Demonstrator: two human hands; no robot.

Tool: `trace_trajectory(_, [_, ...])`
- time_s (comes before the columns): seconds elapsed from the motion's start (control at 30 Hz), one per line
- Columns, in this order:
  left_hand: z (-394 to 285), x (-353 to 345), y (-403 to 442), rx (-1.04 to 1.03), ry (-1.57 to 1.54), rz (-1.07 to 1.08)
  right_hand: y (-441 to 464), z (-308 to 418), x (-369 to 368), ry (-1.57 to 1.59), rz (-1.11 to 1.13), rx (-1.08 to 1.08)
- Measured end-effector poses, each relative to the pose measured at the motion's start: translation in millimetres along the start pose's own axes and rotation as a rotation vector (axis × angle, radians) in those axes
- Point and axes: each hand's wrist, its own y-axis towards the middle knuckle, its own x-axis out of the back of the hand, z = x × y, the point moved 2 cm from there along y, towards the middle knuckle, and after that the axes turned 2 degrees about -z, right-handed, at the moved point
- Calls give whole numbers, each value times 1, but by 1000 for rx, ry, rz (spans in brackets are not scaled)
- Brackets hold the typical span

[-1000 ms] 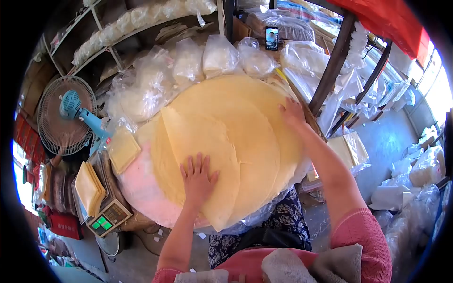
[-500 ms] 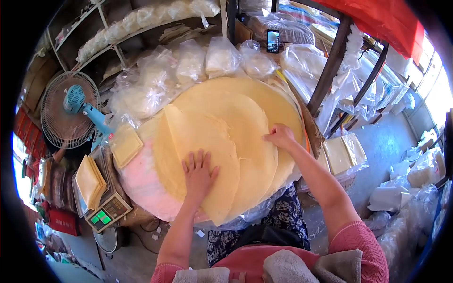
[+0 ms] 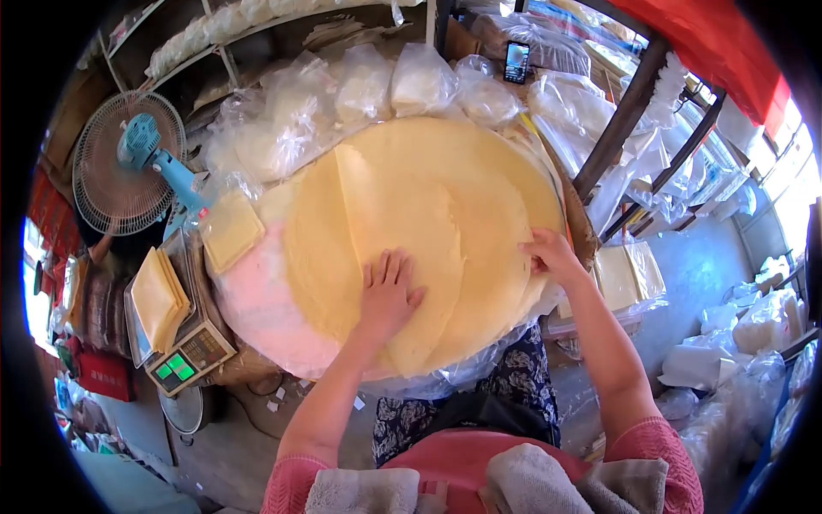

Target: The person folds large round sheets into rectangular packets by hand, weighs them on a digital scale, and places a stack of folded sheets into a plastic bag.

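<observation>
Large round, thin yellow sheets (image 3: 428, 206) lie overlapping in a pile on a table with a pink cover (image 3: 261, 304). My left hand (image 3: 390, 294) rests flat on the upper sheets with its fingers spread and holds nothing. At the right side of the pile, my right hand (image 3: 550, 254) has its thumb and fingers pinched together on the edge of a yellow sheet. The folded edge of the top sheet runs down the pile to the left of my left hand.
A scale (image 3: 193, 355) bearing folded yellow sheets (image 3: 157, 300) stands at the left, beside a bagged stack (image 3: 231, 230) and a fan (image 3: 128, 163). Filled plastic bags (image 3: 424, 81) line the back, near a phone (image 3: 516, 62). A dark post (image 3: 625, 120) rises at the right.
My right hand has left its flat position at the far right edge and closed on a sheet's edge. Sheets under my left hand have shifted right with it. The view has moved slightly.
</observation>
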Motion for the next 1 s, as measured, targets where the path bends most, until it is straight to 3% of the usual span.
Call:
trace_trajectory(0.07, [2, -10, -5, -41, -12, -129, -11, 15, -18, -31, 107, 153])
trace_trajectory(0.17, [3, -6, -4, -10, -105, -142, -31, 51, -77, -381, 198, 325])
trace_trajectory(0.23, [2, 2, -6, 41, -303, -294, -47, 62, -121, -735, 230, 587])
trace_trajectory(0.3, [3, 9, -9, 41, -374, -420, -55, 58, -155, -802, 396, 707])
trace_trajectory(0.37, [4, 14, -13, -8, -312, -511, -61, 59, -176, -833, 510, 585])
trace_trajectory(0.53, [13, -6, -14, -44, -286, -390, -53, 52, -180, -738, 586, 485])
trace_trajectory(0.63, [11, -3, -13, -31, -304, -381, -38, 51, -160, -796, 268, 895])
trace_trajectory(0.73, [7, 3, -13, -9, -289, -366, -19, 54, -140, -865, 3, 1146])
trace_trajectory(0.83, [6, 3, -11, -14, -271, -389, -6, 36, -144, -958, 1, 953])
trace_trajectory(1.0, [2, 7, -10, -11, -272, -415, 5, 18, -165, -1017, -108, 845])
